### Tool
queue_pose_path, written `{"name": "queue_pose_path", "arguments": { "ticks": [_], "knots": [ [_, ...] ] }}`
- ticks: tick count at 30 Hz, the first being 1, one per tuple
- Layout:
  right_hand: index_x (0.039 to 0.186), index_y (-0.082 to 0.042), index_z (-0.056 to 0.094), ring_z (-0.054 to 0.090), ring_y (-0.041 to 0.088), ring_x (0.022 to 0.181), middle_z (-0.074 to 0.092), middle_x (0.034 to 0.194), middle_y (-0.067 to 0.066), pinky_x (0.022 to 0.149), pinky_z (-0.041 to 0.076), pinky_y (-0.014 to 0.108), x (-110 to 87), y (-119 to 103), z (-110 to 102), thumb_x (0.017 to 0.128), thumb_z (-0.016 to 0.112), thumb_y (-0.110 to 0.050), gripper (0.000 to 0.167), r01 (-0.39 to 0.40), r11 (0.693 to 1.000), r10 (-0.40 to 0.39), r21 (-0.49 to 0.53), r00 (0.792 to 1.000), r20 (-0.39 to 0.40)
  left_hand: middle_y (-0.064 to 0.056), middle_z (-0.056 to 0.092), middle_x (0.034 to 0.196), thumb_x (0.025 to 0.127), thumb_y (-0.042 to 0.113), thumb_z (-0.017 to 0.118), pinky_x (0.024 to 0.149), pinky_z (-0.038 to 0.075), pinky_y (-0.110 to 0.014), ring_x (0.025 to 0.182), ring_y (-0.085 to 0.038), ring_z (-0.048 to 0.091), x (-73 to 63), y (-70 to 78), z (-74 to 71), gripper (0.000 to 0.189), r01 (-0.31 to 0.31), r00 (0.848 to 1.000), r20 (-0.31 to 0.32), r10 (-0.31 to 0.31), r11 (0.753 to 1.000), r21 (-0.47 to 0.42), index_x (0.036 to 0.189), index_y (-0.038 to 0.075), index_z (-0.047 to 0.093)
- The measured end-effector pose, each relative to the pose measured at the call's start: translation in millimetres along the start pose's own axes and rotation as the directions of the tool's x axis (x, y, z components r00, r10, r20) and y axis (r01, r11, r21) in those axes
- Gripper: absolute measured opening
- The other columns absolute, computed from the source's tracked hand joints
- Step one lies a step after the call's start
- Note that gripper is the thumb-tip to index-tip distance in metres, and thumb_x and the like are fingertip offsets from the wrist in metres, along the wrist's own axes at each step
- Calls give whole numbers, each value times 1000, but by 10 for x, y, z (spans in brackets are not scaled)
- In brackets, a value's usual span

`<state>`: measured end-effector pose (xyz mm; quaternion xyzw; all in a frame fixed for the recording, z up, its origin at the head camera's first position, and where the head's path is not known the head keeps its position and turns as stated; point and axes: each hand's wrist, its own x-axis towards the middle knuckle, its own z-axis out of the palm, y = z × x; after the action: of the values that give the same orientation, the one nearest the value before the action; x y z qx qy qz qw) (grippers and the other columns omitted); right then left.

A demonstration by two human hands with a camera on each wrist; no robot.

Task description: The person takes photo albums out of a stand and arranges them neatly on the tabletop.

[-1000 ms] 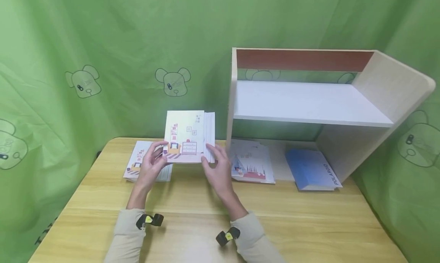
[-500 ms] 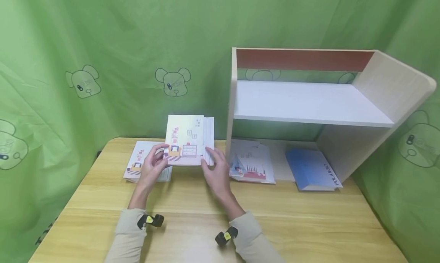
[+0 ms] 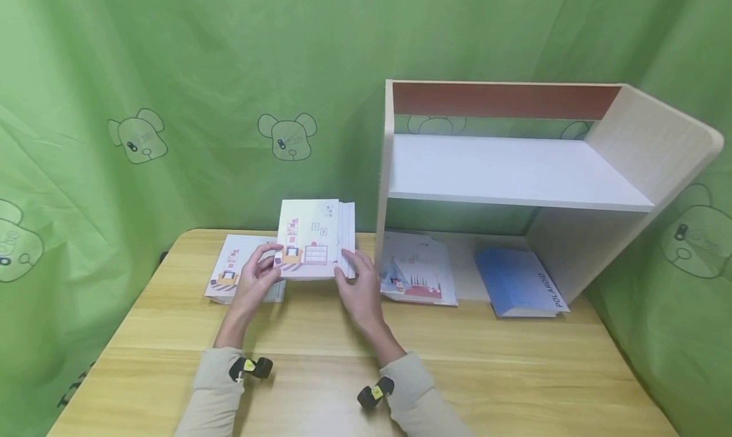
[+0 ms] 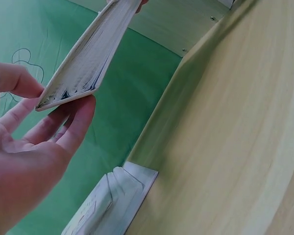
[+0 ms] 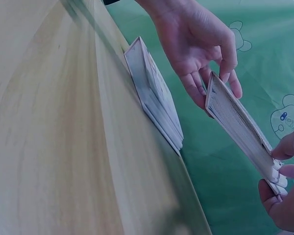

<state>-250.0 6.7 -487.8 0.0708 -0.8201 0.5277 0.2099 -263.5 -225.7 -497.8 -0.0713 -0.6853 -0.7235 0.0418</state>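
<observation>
As each hand pinches one near corner, the picture book point(image 3: 309, 240) is carried between the left hand point(image 3: 251, 284) and the right hand point(image 3: 360, 291), each grip spread no wider than the book's thickness. The step in hand is judged to be two-handed support. Sound practice calls for equal pressure at both corners, so that neither side dips, and for the right grip to press the stepped leaves point(image 3: 347, 234) at the right edge together, as these appear likeliest to slide or fan. Relative to the grip, the picture book extends to the far side with its cover facing up; its far edge has no hand under it, so tilt is the point to watch. Both wrist views show it apart from the counter point(image 3: 309, 342). Outward to the left, a similar-covered book point(image 3: 231, 268) lies on the counter, partly hidden behind the left hand. Outward to the right stands the bookcase point(image 3: 515, 170); its lower bay holds a tent-illustrated book point(image 3: 420, 268) at left and a blue book point(image 3: 515, 281) marked POLAROID at right. A green curtain point(image 3: 200, 138) hangs along the far side.
</observation>
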Motion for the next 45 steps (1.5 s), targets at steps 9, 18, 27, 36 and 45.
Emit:
{"name": "queue_pose_path", "arguments": {
  "ticks": [9,18,27,36,45],
  "knots": [
    [131,-6,68,51,36,136,60,139,18,119,37,49,6,72,22,91,75,-8,41,-20,1000,21,-7,1000,8,-26,53,144,90,-12,52,93,59,-32,113,-25,65,21,-45,5,57,27,1000,-3,-27,999,35,144,5,48],
    [132,-6,67,50,37,136,59,141,19,119,35,50,-16,156,47,92,74,-10,40,-53,998,55,-42,998,40,-28,55,141,90,-12,53,91,59,-32,104,-18,67,17,-103,17,55,46,999,-5,-46,997,55,143,2,49],
    [131,-6,68,52,37,135,60,139,19,118,37,52,-26,212,55,92,73,-10,39,-67,997,69,-40,996,47,-26,49,148,89,-9,55,91,58,-29,120,-35,61,6,-140,31,56,114,993,-6,-114,986,120,143,6,52],
    [131,-6,68,54,37,132,61,138,19,117,40,50,-72,282,99,93,73,-12,39,-90,993,94,-71,994,60,-27,50,148,89,-10,54,93,58,-32,122,-37,60,2,-185,27,55,126,992,-6,-126,983,135,143,5,53],
    [130,-5,69,55,39,132,61,138,22,116,40,50,-70,321,126,93,72,-12,38,-121,991,125,-56,990,66,-33,59,131,89,-11,54,83,60,-37,98,-25,64,28,-209,0,56,172,985,7,-175,974,148,144,0,50]
  ]
}}
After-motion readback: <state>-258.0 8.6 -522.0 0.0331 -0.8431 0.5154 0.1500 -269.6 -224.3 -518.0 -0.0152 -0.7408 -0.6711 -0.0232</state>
